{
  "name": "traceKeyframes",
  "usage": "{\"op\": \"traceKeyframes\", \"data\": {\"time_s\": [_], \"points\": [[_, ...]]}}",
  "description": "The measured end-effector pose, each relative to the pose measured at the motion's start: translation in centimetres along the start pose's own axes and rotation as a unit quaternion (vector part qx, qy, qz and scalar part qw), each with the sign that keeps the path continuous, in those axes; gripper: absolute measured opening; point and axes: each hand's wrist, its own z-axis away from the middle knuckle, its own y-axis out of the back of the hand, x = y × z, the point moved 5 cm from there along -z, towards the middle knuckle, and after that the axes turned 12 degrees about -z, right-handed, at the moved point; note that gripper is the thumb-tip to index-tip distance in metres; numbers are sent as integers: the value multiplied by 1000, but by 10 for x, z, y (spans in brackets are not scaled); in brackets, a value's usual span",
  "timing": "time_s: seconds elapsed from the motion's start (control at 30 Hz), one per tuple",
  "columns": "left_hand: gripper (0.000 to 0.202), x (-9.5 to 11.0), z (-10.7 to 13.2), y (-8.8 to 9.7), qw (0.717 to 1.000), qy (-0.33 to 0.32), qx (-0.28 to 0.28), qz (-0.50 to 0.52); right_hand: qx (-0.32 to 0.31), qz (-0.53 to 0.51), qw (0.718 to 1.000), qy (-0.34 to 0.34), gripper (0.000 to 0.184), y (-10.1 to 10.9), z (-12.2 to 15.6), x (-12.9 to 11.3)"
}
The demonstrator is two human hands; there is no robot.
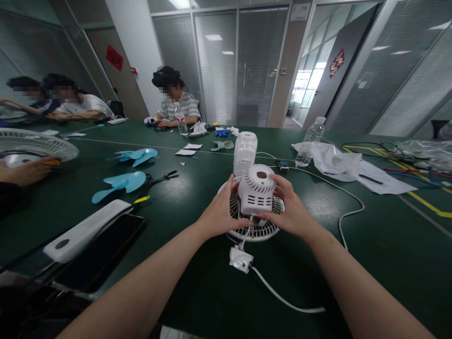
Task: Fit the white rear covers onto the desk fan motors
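Observation:
A white vented fan motor cover (257, 190) sits between my two hands, above a round white fan grille (261, 232). My left hand (223, 207) grips its left side, thumb at the lower edge. On the right side, my right hand (287, 205) curls round the cover with its thumb near the bottom edge. Just behind stands another white slotted housing (244, 153). A white cable runs down from the cover to a small white box (241, 259), which lies on the table in front. What lies beneath the cover is mostly hidden.
Blue fan blades (123, 183), a white power bank-like bar (86, 230) and a dark phone (102, 252) lie at left. A water bottle (310, 141), plastic bag (335, 159) and cables are at right. Other people sit across the table; a person's hand (28, 170) holds another grille.

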Motion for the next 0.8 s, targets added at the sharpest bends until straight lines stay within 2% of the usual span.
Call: {"op": "traceKeyframes", "data": {"time_s": [0.2,0.47,0.8], "points": [[134,-3,-1,-2,1000,-2,7,-1,-17,46,999,3,97,-5,-1,-3],[132,-3,0,-1,999,5,4,-34,-27,9,999,-21,94,-5,-3,-4],[129,2,-1,2,1000,-8,9,-13,-16,-61,998,-27,95,-4,-3,5]]}}
